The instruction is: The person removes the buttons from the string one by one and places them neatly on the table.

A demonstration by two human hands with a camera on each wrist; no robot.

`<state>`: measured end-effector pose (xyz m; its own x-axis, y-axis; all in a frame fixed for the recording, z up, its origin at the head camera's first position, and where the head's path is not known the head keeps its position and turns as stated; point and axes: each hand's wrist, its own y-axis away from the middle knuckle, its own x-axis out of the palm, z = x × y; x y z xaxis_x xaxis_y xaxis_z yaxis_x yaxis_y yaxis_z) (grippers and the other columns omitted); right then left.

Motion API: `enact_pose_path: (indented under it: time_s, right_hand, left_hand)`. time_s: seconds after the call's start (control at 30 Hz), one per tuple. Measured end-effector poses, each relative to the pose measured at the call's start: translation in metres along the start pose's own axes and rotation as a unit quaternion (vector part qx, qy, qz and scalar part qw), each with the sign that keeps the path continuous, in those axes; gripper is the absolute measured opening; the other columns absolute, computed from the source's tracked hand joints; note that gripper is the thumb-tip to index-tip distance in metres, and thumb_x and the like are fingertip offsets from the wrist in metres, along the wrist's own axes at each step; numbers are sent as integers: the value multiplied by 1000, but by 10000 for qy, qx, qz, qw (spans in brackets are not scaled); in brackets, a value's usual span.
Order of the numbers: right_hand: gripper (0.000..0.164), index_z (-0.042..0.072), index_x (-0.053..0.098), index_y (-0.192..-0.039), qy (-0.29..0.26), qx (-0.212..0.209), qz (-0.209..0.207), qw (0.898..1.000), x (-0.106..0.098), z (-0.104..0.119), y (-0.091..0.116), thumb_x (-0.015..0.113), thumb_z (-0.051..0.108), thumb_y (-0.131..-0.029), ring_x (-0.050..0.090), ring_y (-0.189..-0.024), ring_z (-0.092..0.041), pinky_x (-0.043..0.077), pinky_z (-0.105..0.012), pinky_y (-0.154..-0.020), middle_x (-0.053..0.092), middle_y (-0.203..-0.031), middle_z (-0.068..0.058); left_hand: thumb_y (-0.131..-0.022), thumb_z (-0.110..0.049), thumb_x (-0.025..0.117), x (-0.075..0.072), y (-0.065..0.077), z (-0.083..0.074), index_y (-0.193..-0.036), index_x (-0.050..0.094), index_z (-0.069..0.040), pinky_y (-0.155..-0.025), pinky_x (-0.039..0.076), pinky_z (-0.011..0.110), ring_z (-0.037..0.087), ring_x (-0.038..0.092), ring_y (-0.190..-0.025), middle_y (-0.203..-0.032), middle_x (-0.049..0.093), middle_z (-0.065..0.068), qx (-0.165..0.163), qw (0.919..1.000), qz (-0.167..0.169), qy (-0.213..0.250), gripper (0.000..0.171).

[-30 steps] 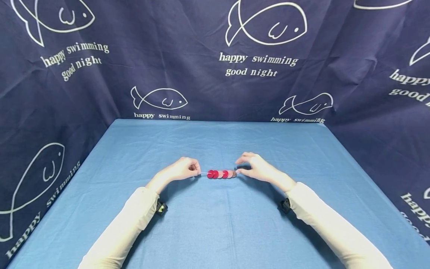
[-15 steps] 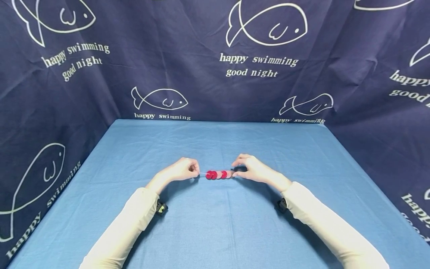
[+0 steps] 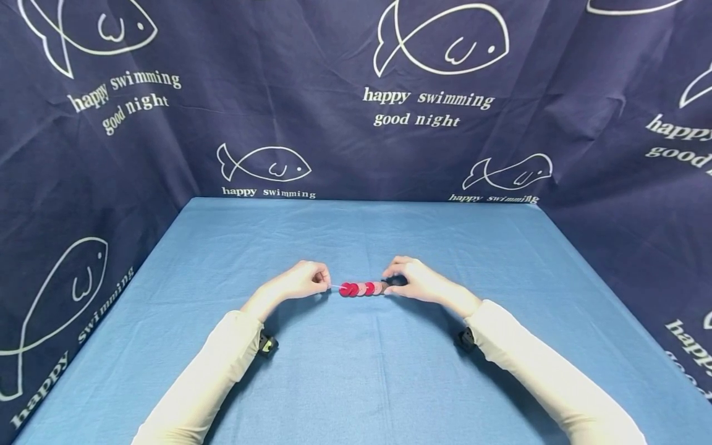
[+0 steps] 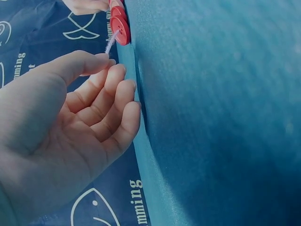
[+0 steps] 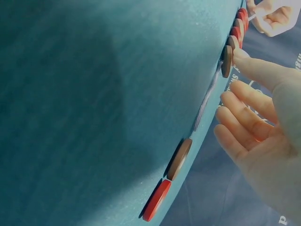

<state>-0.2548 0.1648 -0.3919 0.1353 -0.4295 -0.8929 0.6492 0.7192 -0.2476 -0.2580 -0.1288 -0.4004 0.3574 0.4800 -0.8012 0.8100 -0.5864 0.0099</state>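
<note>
A row of red, pink and brown buttons (image 3: 361, 289) is threaded on a pale string (image 5: 207, 101) on the cloth between my hands. My left hand (image 3: 305, 279) pinches the string's end between thumb and index finger, close to the outermost red button (image 4: 121, 30). At the opposite end, the thumb of my right hand (image 3: 418, 281) touches the row beside a brown button (image 5: 227, 61). The other right fingers are loosely bent and apart from the buttons.
In the right wrist view, a loose brown button (image 5: 179, 159) and a red button (image 5: 156, 200) lie past the string's far end. The blue cloth (image 3: 356, 371) covers the table, with a dark fish-print curtain (image 3: 345, 111) around it.
My right hand has moved slightly left and the row of buttons has shifted left with it, nearer my left hand. My left hand has stayed almost still.
</note>
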Motion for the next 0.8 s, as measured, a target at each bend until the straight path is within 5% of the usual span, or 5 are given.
enact_pose_path:
  time_s: [0.8]
  right_hand:
    - [25,7,70,-95,-4,95,226,9997,8,1,-3,76,22,-76,53,-78,-19,45,-30,-73,59,-84,-5]
  left_hand:
    - [-85,-7,60,1,1,-2,-82,63,-8,-63,45,20,3,55,-58,-70,65,-1,44,10000,20,74,4]
